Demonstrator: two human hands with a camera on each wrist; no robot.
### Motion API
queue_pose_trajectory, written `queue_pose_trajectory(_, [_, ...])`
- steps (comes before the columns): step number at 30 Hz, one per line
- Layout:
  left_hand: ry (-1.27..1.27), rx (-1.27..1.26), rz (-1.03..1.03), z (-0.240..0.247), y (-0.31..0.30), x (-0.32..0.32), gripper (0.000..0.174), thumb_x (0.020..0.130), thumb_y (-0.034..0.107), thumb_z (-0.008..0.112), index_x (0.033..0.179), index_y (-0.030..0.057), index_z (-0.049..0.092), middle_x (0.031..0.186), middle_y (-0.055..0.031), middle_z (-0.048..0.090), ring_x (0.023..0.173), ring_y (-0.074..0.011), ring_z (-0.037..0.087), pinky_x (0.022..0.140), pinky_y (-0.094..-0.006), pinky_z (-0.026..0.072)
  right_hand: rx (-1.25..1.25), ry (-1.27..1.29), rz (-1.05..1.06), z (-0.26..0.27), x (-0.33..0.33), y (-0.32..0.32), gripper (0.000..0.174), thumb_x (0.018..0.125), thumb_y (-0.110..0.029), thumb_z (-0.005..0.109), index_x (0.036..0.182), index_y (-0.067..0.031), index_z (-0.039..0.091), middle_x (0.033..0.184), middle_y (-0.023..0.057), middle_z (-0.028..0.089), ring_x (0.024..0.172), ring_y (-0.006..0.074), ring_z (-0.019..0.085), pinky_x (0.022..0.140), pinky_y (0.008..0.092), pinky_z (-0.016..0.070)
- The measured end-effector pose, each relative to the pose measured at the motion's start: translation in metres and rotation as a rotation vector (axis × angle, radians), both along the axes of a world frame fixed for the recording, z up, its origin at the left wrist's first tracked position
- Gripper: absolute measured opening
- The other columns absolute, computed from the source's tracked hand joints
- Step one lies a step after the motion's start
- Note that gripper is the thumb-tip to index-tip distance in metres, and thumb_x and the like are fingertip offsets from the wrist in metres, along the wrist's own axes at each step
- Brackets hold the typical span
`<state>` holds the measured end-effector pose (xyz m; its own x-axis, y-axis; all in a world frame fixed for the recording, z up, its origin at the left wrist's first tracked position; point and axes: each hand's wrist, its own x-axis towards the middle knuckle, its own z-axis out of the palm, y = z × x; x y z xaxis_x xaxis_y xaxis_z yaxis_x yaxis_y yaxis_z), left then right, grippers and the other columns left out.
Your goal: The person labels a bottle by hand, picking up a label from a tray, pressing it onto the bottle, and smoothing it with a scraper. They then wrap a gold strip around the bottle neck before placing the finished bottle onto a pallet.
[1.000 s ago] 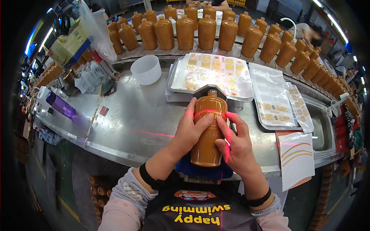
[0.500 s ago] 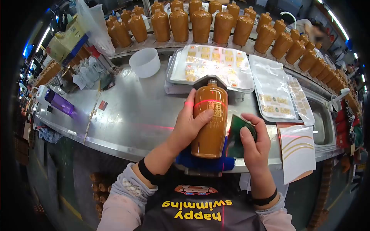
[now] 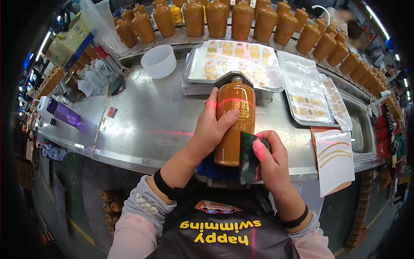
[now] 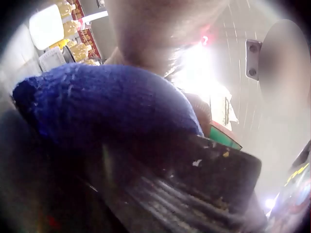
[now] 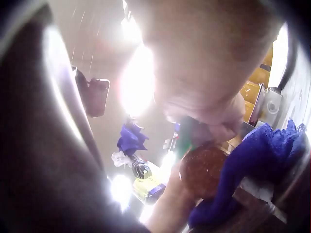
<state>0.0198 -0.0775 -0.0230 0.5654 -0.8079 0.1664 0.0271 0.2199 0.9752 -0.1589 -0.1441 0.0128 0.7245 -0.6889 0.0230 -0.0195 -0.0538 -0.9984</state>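
In the head view a glossy brown bottle lies tilted on a blue cloth, its neck toward a dark angled holder. Gold characters mark its front. My left hand grips the bottle's left side, thumb across the front beside the characters. Between thumb and fingers my right hand holds a thin dark green scraper sheet, which overlaps the bottle's lower right side. In the right wrist view the bottle's rounded brown base shows beside the blue cloth. The left wrist view is mostly filled by cloth.
Sheets of gold decals lie on a tray behind the bottle, more decal sheets to the right. A white tub stands at the back left. Brown bottles line the far ledge. A sink lies right, a purple bottle left.
My right hand drew away from the bottle's front, uncovering gold characters, then brought the green scraper back against the lower right side. My left hand keeps its grip on the bottle.
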Motion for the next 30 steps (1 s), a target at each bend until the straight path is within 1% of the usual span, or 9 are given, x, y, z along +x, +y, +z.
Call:
queue_pose_trajectory(5, [-0.014, -0.001, 0.021, 0.0015, -0.0005, -0.0015, 0.095, 0.092, 0.039, 0.067, 0.148, -0.0167, 0.013, 0.147, -0.0267, 0.037, 0.135, -0.027, 0.041, 0.11, -0.0337, 0.0346, -0.043, 0.016, -0.022, -0.0027, 0.0016, -0.0004, 0.017, 0.095, -0.013, 0.058, 0.103, 0.0013, 0.056, 0.076, 0.0002, 0.057, 0.07, 0.0053, 0.049, 0.063, 0.0238, 0.0428])
queue_pose_trajectory(11, [-0.017, 0.003, 0.03, -0.0002, -0.0016, -0.0009, 0.096, 0.091, 0.04, 0.067, 0.147, -0.0171, 0.014, 0.145, -0.0271, 0.039, 0.134, -0.028, 0.043, 0.109, -0.0339, 0.0354, -0.004, 0.02, -0.03, -0.003, 0.0018, 0.0008, 0.016, 0.096, -0.013, 0.057, 0.103, 0.0011, 0.055, 0.075, 0.0005, 0.057, 0.07, 0.0058, 0.049, 0.062, 0.0248, 0.0425])
queue_pose_trajectory(14, [-0.032, 0.009, 0.025, -0.0015, -0.0021, 0.0007, 0.097, 0.091, 0.04, 0.067, 0.147, -0.0174, 0.014, 0.144, -0.0271, 0.04, 0.134, -0.0281, 0.043, 0.109, -0.0337, 0.0352, -0.037, 0.025, -0.03, -0.0017, 0.0015, 0.0013, 0.016, 0.096, -0.013, 0.057, 0.103, 0.0013, 0.055, 0.075, 0.0008, 0.057, 0.069, 0.0061, 0.049, 0.062, 0.0247, 0.0425])
queue_pose_trajectory(17, [-0.043, 0.036, -0.007, -0.0014, -0.0012, 0.0017, 0.084, 0.096, 0.026, 0.061, 0.153, -0.0056, 0.009, 0.141, -0.0136, 0.044, 0.126, -0.0175, 0.047, 0.105, -0.0295, 0.0402, -0.05, 0.025, -0.026, 0.0003, 0.0015, 0.002, 0.016, 0.096, -0.013, 0.057, 0.103, 0.0015, 0.055, 0.074, 0.0005, 0.057, 0.068, 0.006, 0.049, 0.062, 0.0243, 0.0421])
queue_pose_trajectory(20, [-0.019, 0.037, -0.019, 0.0013, -0.0016, 0.0018, 0.083, 0.096, 0.026, 0.062, 0.153, -0.0055, 0.01, 0.141, -0.0133, 0.044, 0.126, -0.0174, 0.047, 0.105, -0.0296, 0.04, -0.024, 0.024, -0.025, -0.0006, 0.0018, 0.0014, 0.016, 0.096, -0.013, 0.056, 0.104, 0.0016, 0.055, 0.074, 0.0, 0.056, 0.067, 0.0055, 0.048, 0.061, 0.024, 0.0417])
queue_pose_trajectory(23, [-0.024, 0.003, 0.013, 0.0004, -0.0017, 0.0011, 0.095, 0.092, 0.038, 0.067, 0.147, -0.0181, 0.014, 0.144, -0.027, 0.04, 0.133, -0.0274, 0.044, 0.109, -0.0333, 0.0358, 0.006, 0.013, -0.035, -0.0002, 0.0023, 0.0019, 0.016, 0.096, -0.013, 0.055, 0.104, 0.0015, 0.056, 0.073, -0.0005, 0.055, 0.067, 0.0052, 0.047, 0.06, 0.0239, 0.0413])
queue_pose_trajectory(30, [-0.01, 0.0, 0.015, 0.0019, -0.001, 0.0001, 0.094, 0.091, 0.037, 0.067, 0.147, -0.0181, 0.014, 0.143, -0.0267, 0.041, 0.132, -0.0267, 0.045, 0.109, -0.0329, 0.0363, -0.016, 0.012, -0.036, -0.0017, 0.0028, 0.0022, 0.016, 0.096, -0.013, 0.056, 0.103, 0.0013, 0.056, 0.073, 0.0002, 0.056, 0.066, 0.0056, 0.048, 0.06, 0.0245, 0.0414])
